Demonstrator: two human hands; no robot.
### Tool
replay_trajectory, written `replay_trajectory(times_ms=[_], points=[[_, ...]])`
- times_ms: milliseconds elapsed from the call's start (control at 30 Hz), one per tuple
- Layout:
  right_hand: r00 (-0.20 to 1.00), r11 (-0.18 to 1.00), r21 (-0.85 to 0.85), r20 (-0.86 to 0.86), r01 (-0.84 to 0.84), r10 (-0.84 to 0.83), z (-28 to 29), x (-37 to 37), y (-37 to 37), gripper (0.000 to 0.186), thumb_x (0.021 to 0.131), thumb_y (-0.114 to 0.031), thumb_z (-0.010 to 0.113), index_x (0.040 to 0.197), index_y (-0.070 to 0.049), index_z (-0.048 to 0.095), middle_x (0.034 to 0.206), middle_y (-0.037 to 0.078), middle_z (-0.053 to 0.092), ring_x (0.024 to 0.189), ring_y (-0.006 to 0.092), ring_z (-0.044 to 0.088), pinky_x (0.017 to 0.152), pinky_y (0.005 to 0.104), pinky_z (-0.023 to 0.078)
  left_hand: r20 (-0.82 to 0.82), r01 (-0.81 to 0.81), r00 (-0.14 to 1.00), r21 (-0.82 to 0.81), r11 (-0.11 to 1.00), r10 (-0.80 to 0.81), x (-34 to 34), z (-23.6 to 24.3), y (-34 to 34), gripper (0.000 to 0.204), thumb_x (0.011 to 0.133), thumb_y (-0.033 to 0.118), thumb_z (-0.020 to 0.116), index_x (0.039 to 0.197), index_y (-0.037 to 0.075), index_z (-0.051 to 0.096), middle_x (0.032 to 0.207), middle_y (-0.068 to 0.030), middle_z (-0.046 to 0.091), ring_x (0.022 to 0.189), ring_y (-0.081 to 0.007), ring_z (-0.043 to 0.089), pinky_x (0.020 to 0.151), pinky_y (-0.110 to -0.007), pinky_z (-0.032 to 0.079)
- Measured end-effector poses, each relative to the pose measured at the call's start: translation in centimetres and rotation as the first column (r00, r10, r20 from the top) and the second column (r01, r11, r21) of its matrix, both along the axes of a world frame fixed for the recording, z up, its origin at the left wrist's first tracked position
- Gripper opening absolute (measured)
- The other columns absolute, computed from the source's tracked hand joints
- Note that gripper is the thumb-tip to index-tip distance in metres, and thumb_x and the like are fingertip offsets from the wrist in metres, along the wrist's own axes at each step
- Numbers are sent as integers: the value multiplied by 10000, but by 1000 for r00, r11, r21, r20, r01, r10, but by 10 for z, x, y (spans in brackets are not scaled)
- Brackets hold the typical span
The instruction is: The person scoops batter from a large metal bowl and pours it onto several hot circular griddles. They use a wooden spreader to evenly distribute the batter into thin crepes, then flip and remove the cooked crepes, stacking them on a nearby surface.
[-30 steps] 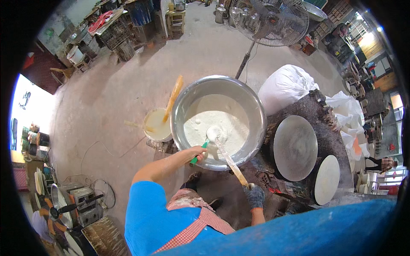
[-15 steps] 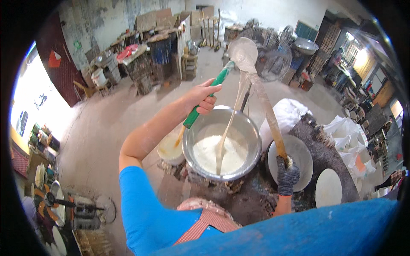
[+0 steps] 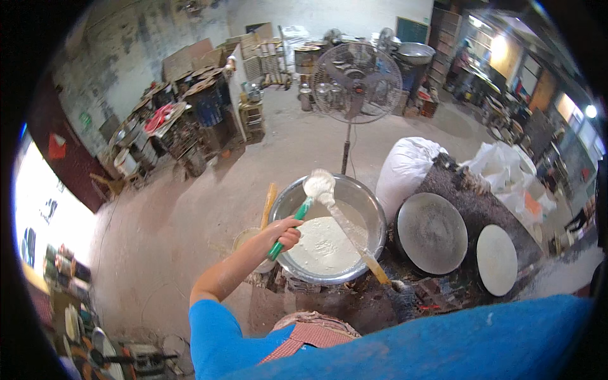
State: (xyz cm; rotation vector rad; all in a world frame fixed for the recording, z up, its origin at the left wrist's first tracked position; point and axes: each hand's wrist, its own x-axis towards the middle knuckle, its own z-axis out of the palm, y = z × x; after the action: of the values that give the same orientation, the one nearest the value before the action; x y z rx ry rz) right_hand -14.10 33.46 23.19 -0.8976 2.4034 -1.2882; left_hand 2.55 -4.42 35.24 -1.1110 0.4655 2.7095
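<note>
My bare left hand (image 3: 286,235) is closed around a green-handled tool (image 3: 306,209), whose far end meets the batter-coated head of a long wooden-handled paddle (image 3: 348,229). White batter covers that round head, so its shape and the tool's tip are hidden. My right hand (image 3: 404,300), in a dark grey glove and blurred, grips the paddle's lower end. Both tools cross above a large metal bowl (image 3: 379,212) holding thick white batter (image 3: 325,244). Partly behind my left forearm stands a pale bucket (image 3: 265,266) with a wooden stick (image 3: 269,204) upright in it.
A pedestal fan (image 3: 356,82) stands beyond the bowl. To the right are a white sack (image 3: 405,166), a dark round pan (image 3: 432,233), a pale round disc (image 3: 496,260) and plastic bags (image 3: 506,174). Cluttered benches (image 3: 183,126) line the back left.
Both hands have come down, lowering the tools from high above the bowl to just over it. The long strand of batter hanging from the paddle is gone. My view has tilted up.
</note>
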Motion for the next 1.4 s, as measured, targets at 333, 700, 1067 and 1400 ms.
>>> replay_trajectory(times_ms=[333,700,1067,1400], points=[[952,900,428,233,81,-196,-4,47,32,385,777,-386,666,966,-51,654,841,147,652,769,236,631,684,338,470,170,-119,984,357,927,60,-31,-23,26,44,938,169,448,968,168,481,525,51,273,373,-26,230,274,-180,207],[959,947,169,20,274,-282,-40,-13,185,321,772,-319,662,883,-18,642,757,169,627,699,306,626,608,386,477,-150,222,968,142,965,-201,-158,-62,190,101,938,193,464,947,98,431,506,43,293,359,-52,283,286,-197,230],[722,652,352,-108,671,-684,-19,-61,340,344,817,-373,571,965,-70,638,772,191,632,736,349,621,662,442,481,-216,384,881,-188,904,-420,-331,-99,289,164,932,188,463,1091,165,431,513,32,288,373,-68,295,307,-217,270],[831,800,232,-85,554,-550,-85,-189,237,278,811,-194,596,1020,-19,648,840,169,659,750,284,636,695,409,492,170,34,969,-810,-586,-178,-435,-185,293,584,785,62,464,1332,239,364,755,-174,568,641,-335,603,564,-434,480]])
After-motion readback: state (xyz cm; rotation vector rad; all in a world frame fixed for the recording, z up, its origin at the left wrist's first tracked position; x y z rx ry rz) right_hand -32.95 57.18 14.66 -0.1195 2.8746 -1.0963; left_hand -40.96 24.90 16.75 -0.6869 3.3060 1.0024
